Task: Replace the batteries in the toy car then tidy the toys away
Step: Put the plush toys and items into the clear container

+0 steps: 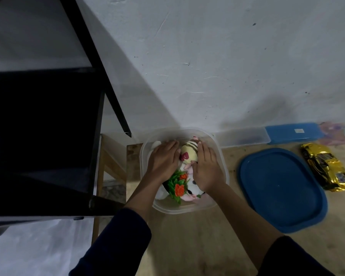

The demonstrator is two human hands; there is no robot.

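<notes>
1. Head view shows both hands inside a clear plastic tub (pixel 223 168) on the wooden floor.
2. Left hand (pixel 163 159) lies flat, fingers together, palm down on the soft toys at the tub's left side.
3. Right hand (pixel 206 168) lies flat likewise, palm down on a white plush (pixel 194 189), thumb beside the striped cream plush (pixel 188 154) that sits between the two hands. Neither hand pinches anything; both press downward.
4. Plastic green foliage with orange flowers (pixel 176 184) lies below the left hand, near the wrists.
5. Judged step: tidying. The toys are being packed down so the tub can close.
6. Gold toy car (pixel 327 168) rests on the floor well to the right of the right hand, outside the tub. Whether its batteries are changed cannot be told.
7. Blue lid (pixel 283 190) lies between the right hand and the car.
8. Next move, as judged: the car needs stowing, then the right hand reaches for the lid, seating it squarely on the rim.
</notes>
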